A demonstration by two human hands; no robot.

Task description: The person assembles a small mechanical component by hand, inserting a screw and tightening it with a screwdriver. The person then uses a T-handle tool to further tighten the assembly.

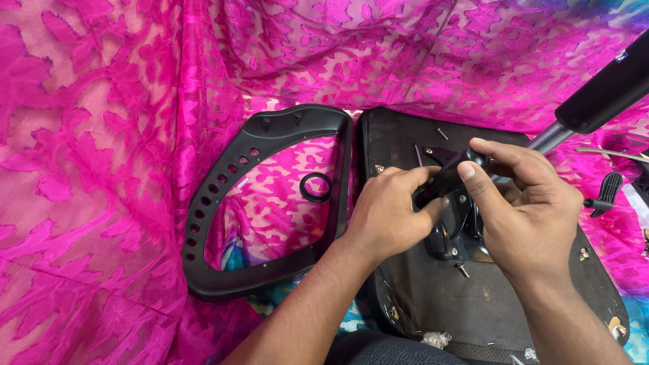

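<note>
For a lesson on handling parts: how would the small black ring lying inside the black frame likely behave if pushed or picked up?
The black ring is thin and small, so probably light. It lies flat on the pink patterned cloth, which would likely drag rather than let it slide. Set on edge, its round shape could roll. It lies apart from the black frame, so lifting should not snag.

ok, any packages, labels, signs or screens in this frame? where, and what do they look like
No packages, signs or screens.
Small label: on the black cylinder at the top right edge, a tiny blue and white patch, too small to make out.
Small tag: on the inner rim of the black chair frame on the pink cloth, a pale sliver, unreadable.
Both hands work at a black handle on the upturned seat, away from both.
</note>
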